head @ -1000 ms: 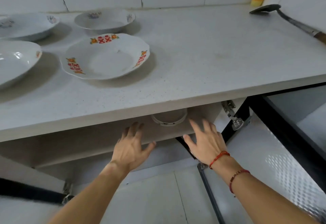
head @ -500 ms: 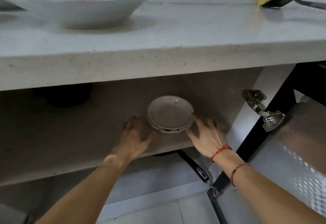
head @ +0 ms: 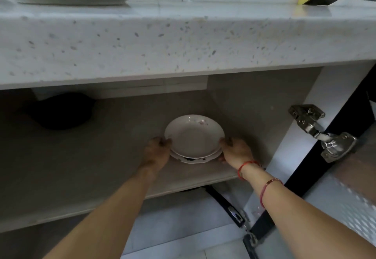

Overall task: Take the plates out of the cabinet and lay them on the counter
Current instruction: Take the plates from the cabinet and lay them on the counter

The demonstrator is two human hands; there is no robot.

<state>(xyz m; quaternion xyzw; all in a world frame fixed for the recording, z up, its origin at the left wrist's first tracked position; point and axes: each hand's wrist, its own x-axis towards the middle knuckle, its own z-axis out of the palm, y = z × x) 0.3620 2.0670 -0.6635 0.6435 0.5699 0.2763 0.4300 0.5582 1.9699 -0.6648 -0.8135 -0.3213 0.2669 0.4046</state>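
My left grip (head: 155, 152) and right grip (head: 236, 151) each curl around opposite rims of the stacked plates (head: 193, 134), which sit between them on the cabinet shelf (head: 81, 167), under the bench (head: 183, 34).

Both arms extended forward, forearms bare. Left hand (head: 156, 152) gripped left rim of plates (head: 193, 136); right hand (head: 236, 150) gripped right rim, fingers curled. Red bracelets on right wrist.
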